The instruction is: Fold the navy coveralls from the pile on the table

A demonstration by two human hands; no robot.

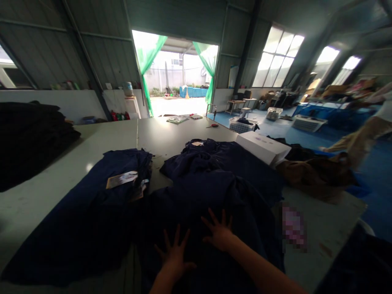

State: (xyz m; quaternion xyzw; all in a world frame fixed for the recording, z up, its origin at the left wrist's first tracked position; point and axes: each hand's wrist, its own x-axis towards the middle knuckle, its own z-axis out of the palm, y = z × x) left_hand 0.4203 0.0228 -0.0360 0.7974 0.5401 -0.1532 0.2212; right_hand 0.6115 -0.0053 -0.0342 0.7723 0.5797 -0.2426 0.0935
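Both hands rest on a dark navy garment (pixel 196 200) spread over the table in front of me. Its far end is bunched and wrinkled, and its exact kind is hard to make out. My left hand (pixel 175 254) lies flat on the near part, fingers spread. Slightly farther off and to the right, my right hand (pixel 219 232) presses on the same cloth with its fingers apart. To the left lies a stack of folded navy trousers (pixel 92 204), with a printed hang tag (pixel 122 178) on top.
A tall dark fabric pile (pixel 30 139) occupies the table's left side. A white box (pixel 262 146) and brown cloth (pixel 312 175) lie at the right edge. Scissors (pixel 213 125) sit on the far tabletop (pixel 159 132). A blurred person (pixel 367 126) is at far right.
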